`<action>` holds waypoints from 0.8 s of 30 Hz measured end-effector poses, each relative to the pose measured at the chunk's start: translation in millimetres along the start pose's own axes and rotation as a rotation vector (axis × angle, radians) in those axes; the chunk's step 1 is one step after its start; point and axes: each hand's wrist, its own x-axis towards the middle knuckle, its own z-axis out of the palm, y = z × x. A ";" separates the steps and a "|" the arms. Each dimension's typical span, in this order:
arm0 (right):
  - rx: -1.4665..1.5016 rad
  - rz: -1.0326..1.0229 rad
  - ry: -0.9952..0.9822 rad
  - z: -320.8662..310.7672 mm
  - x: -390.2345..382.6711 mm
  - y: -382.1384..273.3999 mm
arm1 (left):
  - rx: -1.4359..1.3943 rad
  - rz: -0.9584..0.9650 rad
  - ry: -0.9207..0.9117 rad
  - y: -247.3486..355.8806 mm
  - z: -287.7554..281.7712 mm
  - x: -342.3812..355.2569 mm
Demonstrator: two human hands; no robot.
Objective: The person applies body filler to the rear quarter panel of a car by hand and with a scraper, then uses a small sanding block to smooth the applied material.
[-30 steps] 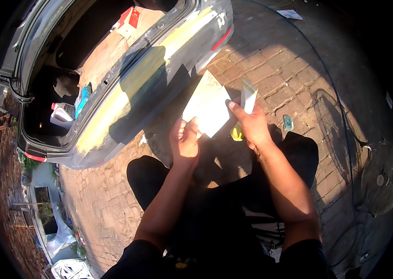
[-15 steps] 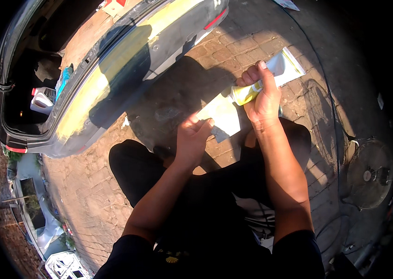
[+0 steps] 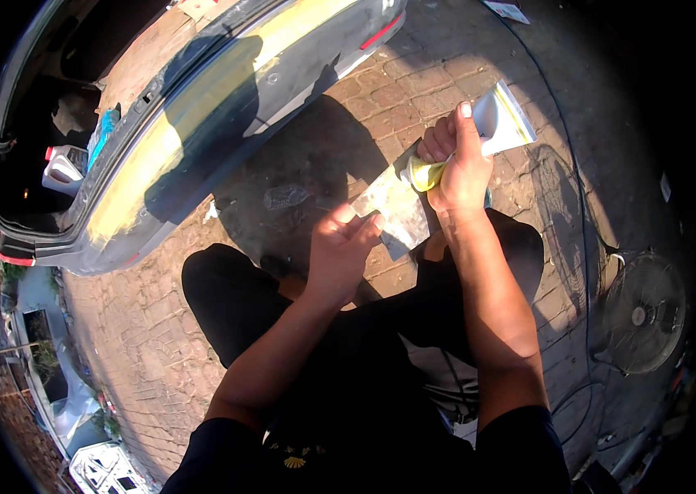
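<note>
My left hand [image 3: 339, 253] pinches the near-left edge of a thin flat plate [image 3: 397, 207] between thumb and fingers. Pale smears cover the plate's sunlit face. My right hand [image 3: 463, 169] is wrapped round a white and yellow squeeze tube [image 3: 508, 122], thumb lying along the top. The tube slants down to the left, its narrow neck end just over the plate's far edge; whether they touch I cannot tell. Ahead to the left is a dark car bumper [image 3: 290, 86] with a long band of yellowish filler [image 3: 121, 207] on it.
In the open car boot, a white jug [image 3: 65, 171] with a red cap stands beside a blue plastic bag [image 3: 102, 136]. A round caged fan [image 3: 642, 313] is at right, near a dark hose [image 3: 582, 198] across the brick paving [image 3: 146, 329]. Clear crumpled plastic [image 3: 285, 197] lies under the bumper.
The plate has tilted, so its bright glare has faded and the smears show. The tube has turned slightly in my right hand. Both grips stay the same.
</note>
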 end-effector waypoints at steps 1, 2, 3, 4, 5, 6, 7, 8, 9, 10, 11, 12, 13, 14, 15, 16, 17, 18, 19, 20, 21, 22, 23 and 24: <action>-0.001 0.006 -0.002 0.4 -0.3 -0.3 | 0.006 0.011 -0.012 -0.1 -0.2 -0.3; -0.016 0.000 -0.010 0.8 -0.7 -0.4 | 0.013 0.022 -0.025 -0.2 -0.4 -0.7; -0.030 -0.011 -0.016 1.1 -1.0 -0.7 | 0.012 0.022 -0.023 -0.4 -0.5 -1.1; -0.031 -0.003 -0.016 1.5 -1.5 -0.9 | 0.006 0.020 -0.013 -0.6 -0.5 -1.5; -0.046 -0.008 -0.022 1.8 -1.8 -1.0 | 0.005 0.017 -0.011 -0.8 -0.6 -2.0; -0.059 -0.018 -0.034 2.3 -2.1 -1.4 | 0.000 0.017 -0.004 -0.8 -0.6 -2.2; -0.060 -0.014 -0.028 2.5 -2.3 -1.4 | -0.005 0.023 -0.014 -0.8 -0.8 -2.6; -0.082 -0.024 -0.035 2.9 -2.4 -1.9 | -0.009 0.030 -0.025 -0.8 -0.8 -2.8; -0.098 -0.040 -0.053 3.2 -2.5 -2.2 | -0.009 0.029 -0.025 -0.9 -0.9 -2.9; -0.104 -0.034 -0.042 3.5 -2.3 -2.7 | 0.003 0.035 -0.022 -1.1 -0.9 -3.1; -0.110 -0.037 -0.045 3.9 -2.4 -3.3 | 0.015 0.041 -0.022 -1.4 -1.0 -3.0; -0.117 -0.040 -0.048 4.2 -2.1 -3.8 | 0.015 0.041 -0.020 -1.7 -1.1 -2.9; -0.117 -0.039 -0.047 4.6 -2.3 -4.6 | 0.020 0.040 -0.018 -2.0 -1.3 -2.9; -0.098 -0.045 -0.058 4.8 -2.2 -5.2 | 0.023 0.042 -0.024 -2.4 -1.5 -2.8; -0.079 -0.050 -0.070 5.2 -2.3 -6.0 | 0.025 0.039 -0.016 -2.7 -1.8 -2.8; -0.080 -0.050 -0.069 5.5 -2.4 -6.5 | 0.027 0.040 -0.026 -2.8 -2.1 -2.8; -0.105 -0.047 -0.058 5.6 -2.2 -7.0 | 0.031 0.032 -0.029 -2.7 -2.4 -2.7; -0.124 -0.053 -0.060 5.8 -2.2 -7.3 | 0.030 0.039 -0.038 -2.5 -2.4 -2.8; -0.129 -0.045 -0.044 5.8 -1.5 -7.3 | 0.021 0.035 -0.036 -1.9 -2.3 -2.9; -0.119 -0.040 -0.039 5.6 -1.4 -7.3 | 0.012 0.031 -0.033 -1.2 -2.0 -3.1; -0.101 -0.042 -0.050 5.3 -0.3 -6.8 | 0.012 0.030 -0.034 -0.3 -1.8 -3.3; -0.110 -0.036 -0.033 4.6 0.0 -6.6 | 0.022 0.024 -0.039 0.9 -1.5 -3.1; -0.115 -0.042 -0.034 4.0 0.7 -5.9 | 0.035 0.006 -0.026 1.8 -0.9 -3.4; -0.107 -0.062 -0.056 2.9 1.0 -5.7 | 0.032 0.019 -0.045 2.6 -0.2 -3.1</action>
